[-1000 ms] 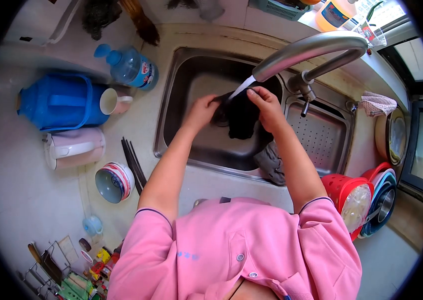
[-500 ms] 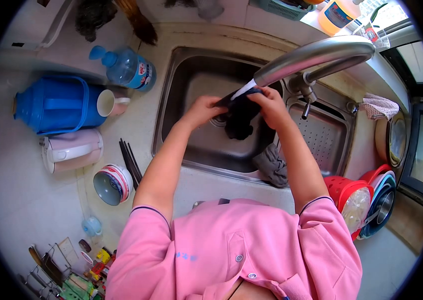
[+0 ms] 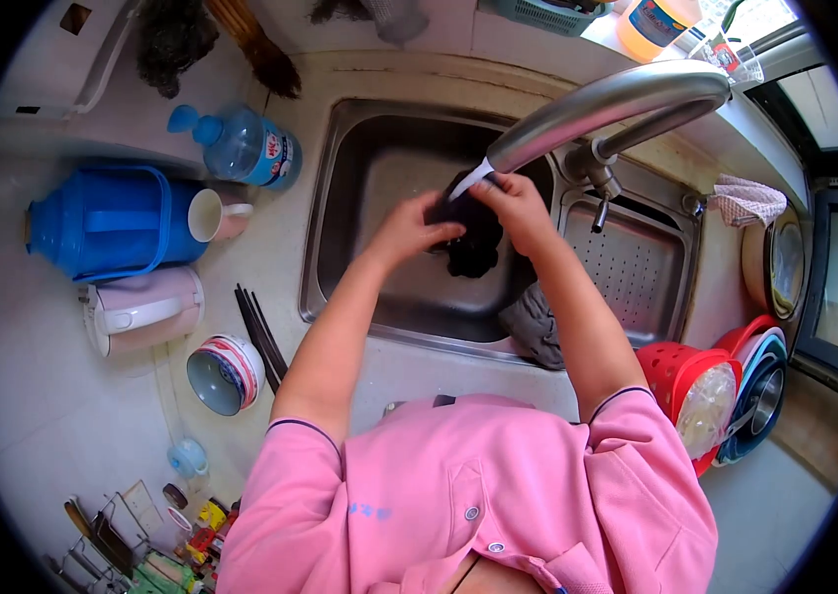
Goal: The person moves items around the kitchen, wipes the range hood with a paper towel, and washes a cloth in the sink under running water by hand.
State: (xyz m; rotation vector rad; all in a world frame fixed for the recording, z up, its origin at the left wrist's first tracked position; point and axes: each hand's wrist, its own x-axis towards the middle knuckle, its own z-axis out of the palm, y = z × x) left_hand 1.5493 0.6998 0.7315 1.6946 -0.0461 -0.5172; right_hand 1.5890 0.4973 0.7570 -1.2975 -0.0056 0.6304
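My left hand (image 3: 409,233) grips the left edge of a wet black cloth (image 3: 476,246), its thumb lying across the front. At the cloth's upper right, my right hand (image 3: 520,210) is closed on the fabric. Water (image 3: 473,178) runs from the curved metal faucet (image 3: 577,111) onto the cloth between my hands. The lower part of the cloth hangs bunched over the steel sink (image 3: 354,163), hiding the drain area. A crumpled grey cloth (image 3: 536,325) lies over the sink's front edge, partly behind my right forearm.
Right of the basin is a perforated drainboard (image 3: 632,262), with red baskets (image 3: 671,381) and stacked basins (image 3: 760,401) nearer me. On the left counter stand a blue thermos (image 3: 117,223), a mug (image 3: 221,215), a plastic bottle (image 3: 252,148), a pitcher (image 3: 147,307), bowls (image 3: 226,374) and chopsticks (image 3: 258,332).
Both hands have bunched the black cloth, which was stretched between them under the stream. My left thumb now reaches further across it. The view has shifted slightly.
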